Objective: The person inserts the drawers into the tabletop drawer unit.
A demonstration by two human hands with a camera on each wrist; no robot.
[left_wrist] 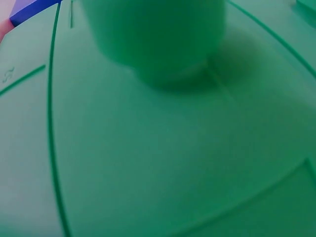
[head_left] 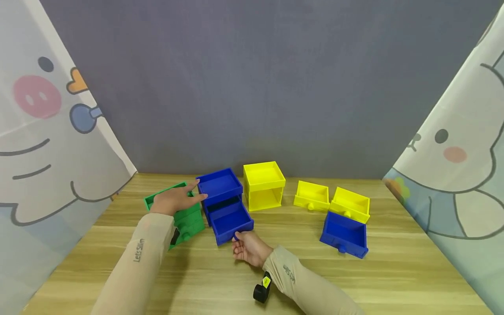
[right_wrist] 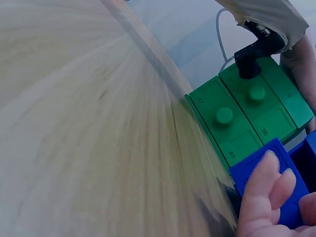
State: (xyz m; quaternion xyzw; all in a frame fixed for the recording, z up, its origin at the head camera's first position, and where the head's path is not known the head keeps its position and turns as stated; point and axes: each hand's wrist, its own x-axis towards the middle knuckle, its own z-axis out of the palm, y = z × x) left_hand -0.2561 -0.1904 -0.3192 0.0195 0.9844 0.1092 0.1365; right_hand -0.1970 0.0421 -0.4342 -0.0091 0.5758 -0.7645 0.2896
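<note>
A blue cabinet [head_left: 218, 184] stands on the table with its lower drawer [head_left: 230, 218] pulled partway out. My right hand [head_left: 253, 249] pinches the small knob on that drawer's front, seen from the head. Reaching over the green cabinet [head_left: 191, 220], my left hand [head_left: 173, 201] has its fingers extended, fingertips at the left side of the blue cabinet. Close up in the left wrist view is a green drawer front with a blurred round knob [left_wrist: 158, 34]. The right wrist view shows my right hand [right_wrist: 269, 202] at the blue drawer front [right_wrist: 259, 163].
To the right of the blue cabinet is a yellow cabinet [head_left: 263, 175] with an open-fronted bay. Farther right lie two yellow drawers [head_left: 311, 204] [head_left: 354, 214] and a loose blue drawer [head_left: 344, 240]. A grey wall [head_left: 267, 87] rises behind the wooden table [head_left: 220, 284].
</note>
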